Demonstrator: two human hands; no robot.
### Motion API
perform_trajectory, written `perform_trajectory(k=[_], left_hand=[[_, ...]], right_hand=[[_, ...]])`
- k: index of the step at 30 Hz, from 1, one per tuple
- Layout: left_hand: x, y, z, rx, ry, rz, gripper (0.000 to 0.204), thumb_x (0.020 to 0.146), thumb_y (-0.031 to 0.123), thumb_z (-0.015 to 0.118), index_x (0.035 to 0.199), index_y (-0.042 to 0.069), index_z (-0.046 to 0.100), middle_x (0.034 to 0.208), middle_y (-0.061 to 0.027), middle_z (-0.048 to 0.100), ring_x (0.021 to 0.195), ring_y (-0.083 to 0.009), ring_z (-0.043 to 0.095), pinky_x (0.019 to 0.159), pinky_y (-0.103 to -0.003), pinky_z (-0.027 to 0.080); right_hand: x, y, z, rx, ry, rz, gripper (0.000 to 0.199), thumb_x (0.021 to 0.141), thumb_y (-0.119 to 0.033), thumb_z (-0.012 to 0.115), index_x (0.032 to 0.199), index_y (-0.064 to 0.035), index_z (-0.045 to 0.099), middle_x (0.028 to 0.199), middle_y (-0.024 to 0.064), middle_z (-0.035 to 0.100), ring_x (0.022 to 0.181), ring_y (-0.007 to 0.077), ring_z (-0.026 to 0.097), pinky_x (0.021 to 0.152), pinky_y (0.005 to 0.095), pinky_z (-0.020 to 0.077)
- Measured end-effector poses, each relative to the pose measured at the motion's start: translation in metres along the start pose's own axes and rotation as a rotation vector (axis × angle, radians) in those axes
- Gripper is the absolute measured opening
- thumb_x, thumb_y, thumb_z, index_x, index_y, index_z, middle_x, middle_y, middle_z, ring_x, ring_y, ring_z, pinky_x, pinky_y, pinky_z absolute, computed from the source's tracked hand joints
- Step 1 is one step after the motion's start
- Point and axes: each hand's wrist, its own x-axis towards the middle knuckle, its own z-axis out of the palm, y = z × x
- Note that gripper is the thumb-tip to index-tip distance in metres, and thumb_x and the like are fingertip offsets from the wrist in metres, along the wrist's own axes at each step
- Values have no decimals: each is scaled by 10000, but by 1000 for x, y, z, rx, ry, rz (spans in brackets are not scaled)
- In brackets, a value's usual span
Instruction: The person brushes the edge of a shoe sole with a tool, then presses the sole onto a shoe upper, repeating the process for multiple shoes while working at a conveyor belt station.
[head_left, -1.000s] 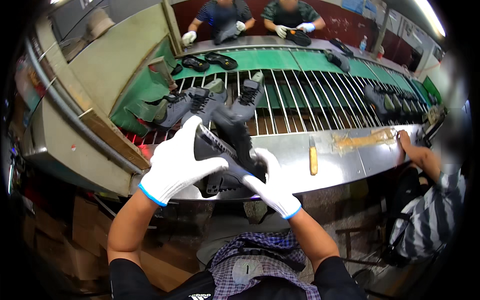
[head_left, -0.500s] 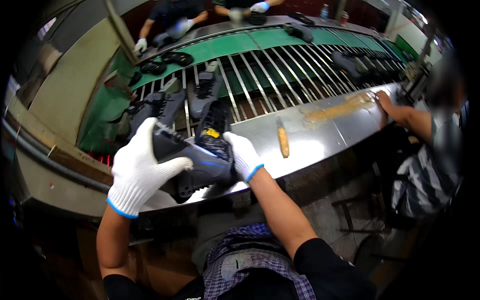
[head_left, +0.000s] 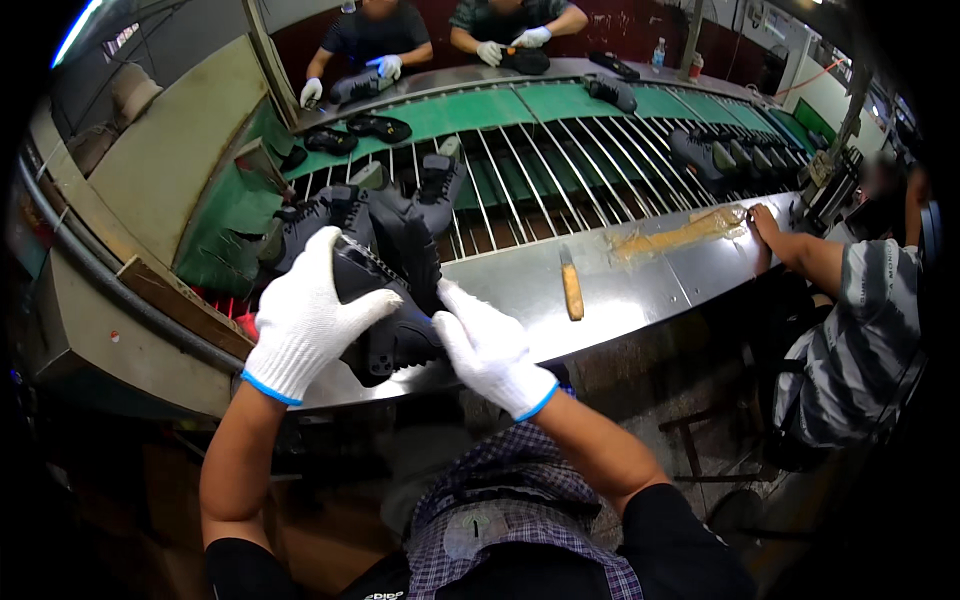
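Note:
My left hand (head_left: pixel 305 325), in a white knit glove with a blue cuff, is closed around a dark grey shoe (head_left: pixel 408 340) at the near edge of the metal ledge. Its thumb lies across the shoe's side. My right hand (head_left: pixel 490 350), gloved the same way, pinches the edge of a black shoe sole (head_left: pixel 415 255) with its fingertips. The sole stands tilted, edge-on, against the shoe, with its inner face turned from view. More grey lace-up shoes (head_left: pixel 335 205) rest on the rods just behind. Right of my hands lies a wooden-handled knife (head_left: pixel 571 290).
A metal ledge (head_left: pixel 650 285) with brown tape (head_left: pixel 670 235) borders the rod rack (head_left: pixel 560 185). Beyond it runs a green belt (head_left: pixel 470 112). Two gloved people work across from me; another person's hand (head_left: pixel 765 222) rests at the ledge's right. More shoes (head_left: pixel 700 155) stand far right.
The black sole has turned from showing its inside with a yellow patch to edge-on. My right hand has shifted down to its lower edge. My view has moved slightly.

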Motion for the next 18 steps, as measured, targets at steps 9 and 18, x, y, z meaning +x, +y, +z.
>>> perform_trajectory(k=[9,18], left_hand=[[0,3,-26,-257,-231,221,1047,750,454,963,1572,31,474,1354,-264,694,1190,-403,737,1046,-451,584],[-31,-5,-43,-276,-460,22,987,718,476,992,1494,41,565,1283,-238,747,1158,-372,764,1026,-440,596]], right_hand=[[101,-12,-68,590,-431,7,1101,894,-416,889,1737,-137,237,1732,222,363,1574,427,405,1277,501,389],[73,44,-6,1898,-164,-19,648,915,-475,725,1427,-108,576,1330,132,630,1281,337,612,1215,537,471]])
